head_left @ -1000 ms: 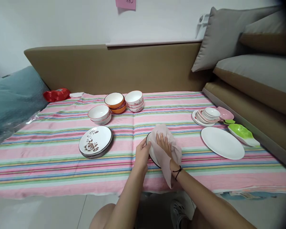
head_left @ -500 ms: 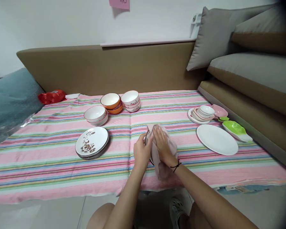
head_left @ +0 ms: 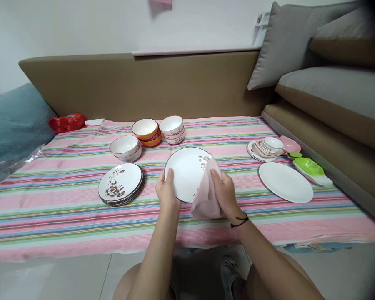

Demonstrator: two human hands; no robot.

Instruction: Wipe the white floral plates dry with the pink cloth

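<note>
Between my hands is a white plate with a dark rim and a brown flower print, its face turned up toward me. My left hand grips its left edge, thumb on top. My right hand clasps a pale pink cloth over the plate's right edge, covering part of the print. To the left lies a stack of matching flower plates. Behind it stand white bowls with a red rim, orange bowls and more white bowls, all stacked.
A striped cloth covers the surface. On the right are an oval white plate, a green leaf-shaped dish, small stacked dishes and a pink dish. Cushions rise at right; a red package sits at back left.
The plate, mostly covered by the cloth before, now shows its face. My left hand has moved left along with its edge; my right hand and the cloth have shifted to the right edge.
</note>
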